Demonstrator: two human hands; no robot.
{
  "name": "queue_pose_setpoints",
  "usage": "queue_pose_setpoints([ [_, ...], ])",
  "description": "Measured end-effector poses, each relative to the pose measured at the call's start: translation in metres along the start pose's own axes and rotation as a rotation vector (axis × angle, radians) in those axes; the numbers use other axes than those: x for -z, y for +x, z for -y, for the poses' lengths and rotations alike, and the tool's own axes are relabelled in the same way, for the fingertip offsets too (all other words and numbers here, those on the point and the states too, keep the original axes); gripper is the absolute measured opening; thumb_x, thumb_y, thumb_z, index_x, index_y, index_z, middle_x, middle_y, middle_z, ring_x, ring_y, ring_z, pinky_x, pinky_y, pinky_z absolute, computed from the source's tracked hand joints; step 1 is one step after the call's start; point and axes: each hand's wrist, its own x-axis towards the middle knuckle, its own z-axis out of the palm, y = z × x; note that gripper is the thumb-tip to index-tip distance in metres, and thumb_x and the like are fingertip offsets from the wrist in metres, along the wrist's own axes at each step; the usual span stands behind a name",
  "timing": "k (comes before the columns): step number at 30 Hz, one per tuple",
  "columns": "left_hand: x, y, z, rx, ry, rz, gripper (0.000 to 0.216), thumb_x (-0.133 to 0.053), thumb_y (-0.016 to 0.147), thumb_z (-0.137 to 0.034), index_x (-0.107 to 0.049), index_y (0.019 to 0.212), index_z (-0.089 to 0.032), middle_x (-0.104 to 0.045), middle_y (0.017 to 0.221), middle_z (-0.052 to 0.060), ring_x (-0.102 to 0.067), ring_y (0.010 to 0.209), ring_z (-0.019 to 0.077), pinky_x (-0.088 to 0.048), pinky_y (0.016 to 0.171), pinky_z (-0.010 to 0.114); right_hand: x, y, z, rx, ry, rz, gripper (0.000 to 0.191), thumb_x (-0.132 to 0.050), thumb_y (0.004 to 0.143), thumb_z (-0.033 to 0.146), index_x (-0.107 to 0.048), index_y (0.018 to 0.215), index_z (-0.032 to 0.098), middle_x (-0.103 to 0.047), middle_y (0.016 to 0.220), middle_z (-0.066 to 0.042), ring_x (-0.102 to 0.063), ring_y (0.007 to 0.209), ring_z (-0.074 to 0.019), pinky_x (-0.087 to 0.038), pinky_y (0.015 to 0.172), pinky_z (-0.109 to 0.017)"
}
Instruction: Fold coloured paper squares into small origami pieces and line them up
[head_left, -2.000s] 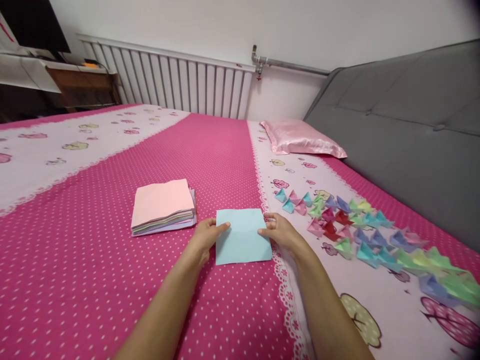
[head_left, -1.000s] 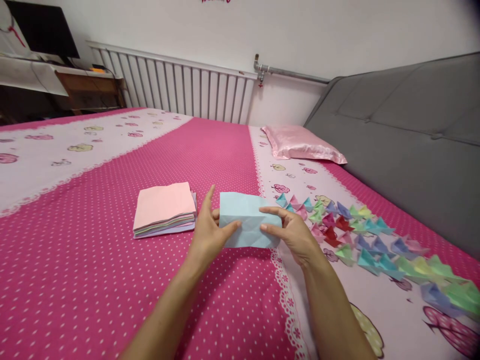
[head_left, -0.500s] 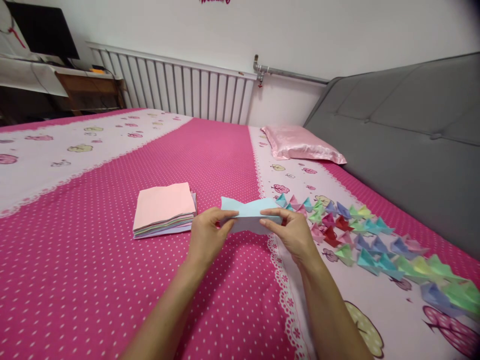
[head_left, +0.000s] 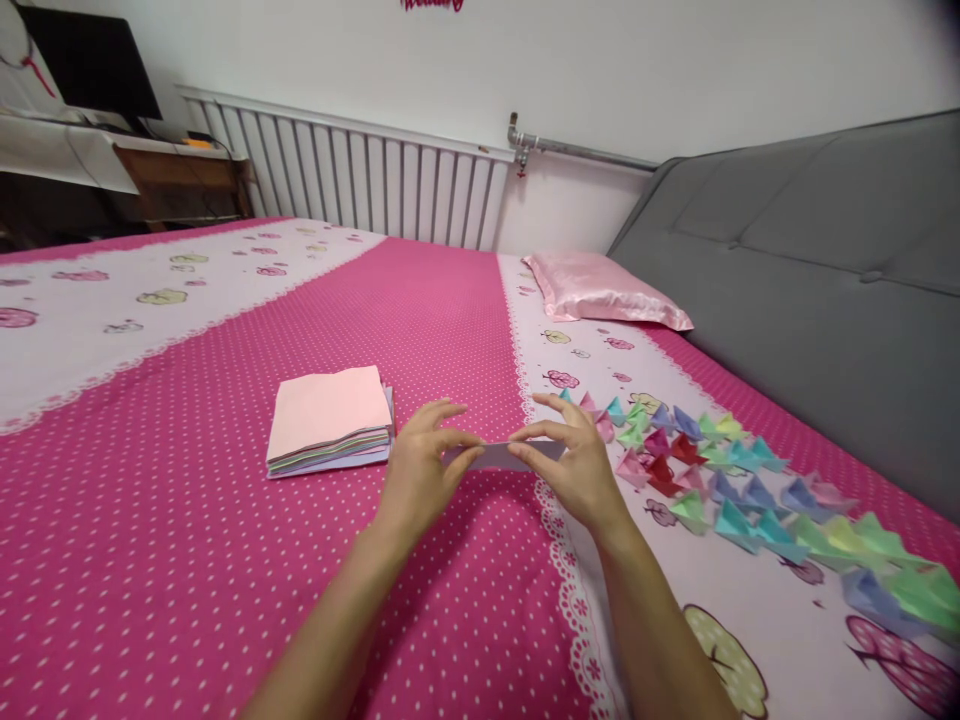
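Note:
A strip of folded paper (head_left: 496,457) is held in the air above the bedspread, its pale lilac-grey side toward me. My left hand (head_left: 427,455) pinches its left part between thumb and index finger. On the right part, my right hand (head_left: 571,458) pinches it the same way, the other fingers raised. The fingers hide both ends of the strip. Left of my left hand lies a stack of coloured paper sheets (head_left: 330,405), pink on top. To the right of my right hand stand several rows of small folded paper boats (head_left: 757,492) in many colours.
Everything rests on a bed with a pink dotted bedspread (head_left: 187,560). A shiny pink pillow (head_left: 600,287) lies near the grey headboard (head_left: 810,230). Beyond the bed are a white radiator (head_left: 352,165) and, at far left, a desk with a black monitor (head_left: 86,65).
The paper's light-blue upper flap, spread out before, is no longer visible; the paper now looks like a narrow strip. Both hands have moved slightly closer together, with fingers raised.

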Motion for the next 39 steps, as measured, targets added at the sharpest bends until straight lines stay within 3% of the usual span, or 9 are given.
queue_pose_setpoints([
  [7,-0.004,-0.002,-0.003,-0.007,-0.027,0.017,0.009,-0.062,0.073,-0.021,-0.071,0.075,-0.023,-0.063,0.101,0.007,-0.055,0.098,0.0212,-0.043,0.086,0.036,-0.004,-0.002,0.006,0.147,-0.133,0.032,0.008,-0.066,0.071,0.038,-0.071,0.076,0.036,-0.06,0.114,0.001,-0.041,0.114,-0.0271,-0.021,0.098,-0.049],
  [13,0.003,0.003,0.002,0.04,-0.045,-0.032,0.009,-0.063,0.072,-0.022,-0.072,0.074,-0.021,-0.066,0.095,0.008,-0.057,0.092,0.0208,-0.044,0.082,0.035,0.011,0.003,-0.01,0.066,-0.15,0.008,0.009,-0.065,0.072,0.04,-0.071,0.072,0.034,-0.062,0.111,0.001,-0.043,0.113,-0.0277,-0.019,0.098,-0.05],
  [20,0.009,0.003,0.0,0.272,-0.307,0.029,0.02,-0.053,0.079,-0.028,-0.071,0.085,-0.02,-0.071,0.087,0.003,-0.062,0.084,0.0186,-0.046,0.079,0.029,0.019,0.006,-0.017,-0.031,0.004,0.015,0.011,-0.062,0.074,0.035,-0.07,0.072,0.028,-0.07,0.092,0.0,-0.056,0.102,-0.0241,-0.018,0.102,-0.05],
  [22,0.009,0.003,-0.001,0.341,-0.382,0.04,0.022,-0.052,0.079,-0.029,-0.07,0.086,-0.018,-0.071,0.085,0.003,-0.063,0.08,0.0181,-0.047,0.074,0.027,0.017,0.005,-0.019,-0.098,0.117,0.003,0.015,-0.06,0.075,0.035,-0.07,0.074,0.024,-0.071,0.086,-0.002,-0.061,0.091,-0.0228,-0.028,0.098,-0.048],
  [24,0.009,0.003,0.0,0.393,-0.441,0.021,0.022,-0.055,0.077,-0.031,-0.07,0.083,-0.016,-0.071,0.083,0.004,-0.063,0.077,0.0183,-0.047,0.071,0.026,0.015,0.005,-0.02,-0.184,0.27,-0.009,0.02,-0.06,0.074,0.037,-0.069,0.077,0.02,-0.071,0.082,-0.005,-0.063,0.081,-0.022,-0.042,0.085,-0.042],
  [26,0.008,0.003,0.002,0.447,-0.493,-0.005,0.022,-0.059,0.073,-0.034,-0.07,0.079,-0.015,-0.071,0.08,0.005,-0.063,0.074,0.0181,-0.047,0.068,0.026,0.013,0.004,-0.021,-0.263,0.41,-0.012,0.025,-0.063,0.07,0.039,-0.068,0.077,0.016,-0.07,0.078,-0.006,-0.064,0.073,-0.0209,-0.048,0.07,-0.035],
  [31,0.007,0.004,0.003,0.593,-0.624,-0.067,0.024,-0.069,0.063,-0.037,-0.068,0.068,-0.014,-0.069,0.066,0.005,-0.06,0.06,0.0151,-0.046,0.058,0.025,0.015,0.003,-0.016,-0.401,0.554,-0.024,0.025,-0.069,0.065,0.04,-0.066,0.071,0.015,-0.067,0.062,-0.003,-0.06,0.057,-0.0159,-0.047,0.055,-0.028],
  [39,0.008,0.004,0.0,0.684,-0.674,-0.138,0.025,-0.072,0.058,-0.036,-0.064,0.061,-0.012,-0.066,0.059,0.004,-0.058,0.055,0.0133,-0.044,0.057,0.024,0.014,0.003,-0.012,-0.44,0.613,-0.026,0.025,-0.072,0.06,0.039,-0.065,0.066,0.015,-0.067,0.062,-0.002,-0.059,0.058,-0.0156,-0.046,0.056,-0.027],
])
